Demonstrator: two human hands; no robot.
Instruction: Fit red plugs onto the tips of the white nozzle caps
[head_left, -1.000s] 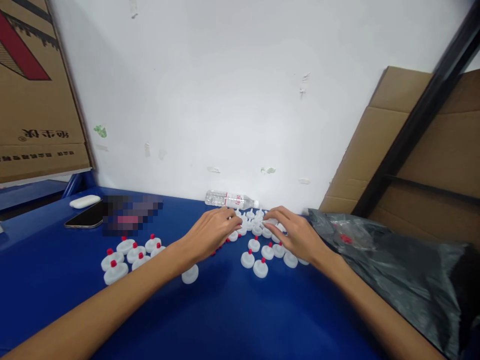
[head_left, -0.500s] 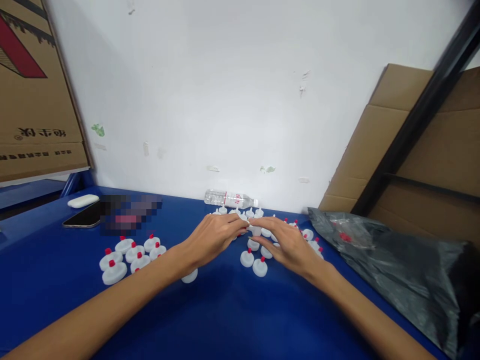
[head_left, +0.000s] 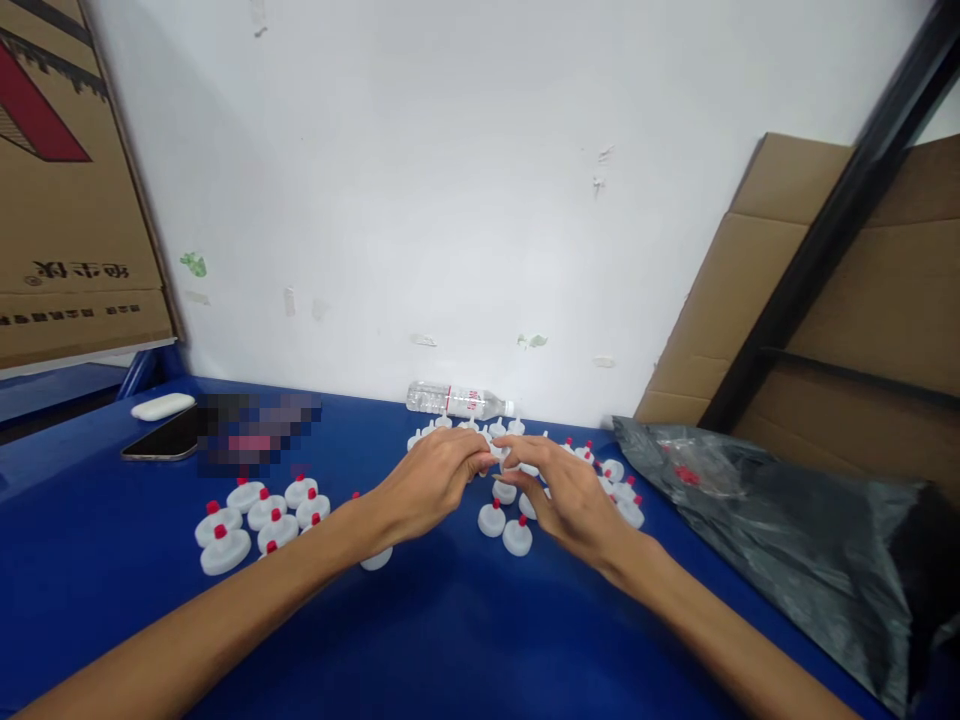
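Above the middle of the table, my right hand (head_left: pixel 566 490) curves its thumb and fingers around a white nozzle cap (head_left: pixel 510 462), mostly covered by the fingers. My left hand (head_left: pixel 439 475) meets it from the left, thumb and fingertips pinched at the cap's edge; what small part they grip is hidden. Just below my right hand stand white caps with red tips (head_left: pixel 517 537). Behind both hands, white caps with bare pointed nozzles (head_left: pixel 496 428) are grouped upright.
Another group of red-tipped caps (head_left: pixel 225 550) stands on the blue table (head_left: pixel 480 640) at left. A phone (head_left: pixel 161 437) and a white case (head_left: pixel 163 406) lie farther left. A clear bottle (head_left: pixel 457 400) lies by the wall. Grey plastic sheeting (head_left: pixel 810 550) covers the right side.
Both hands stay together around the cap; my fingertips have shifted slightly and my right fingers curl in more. The whole view has moved a little.
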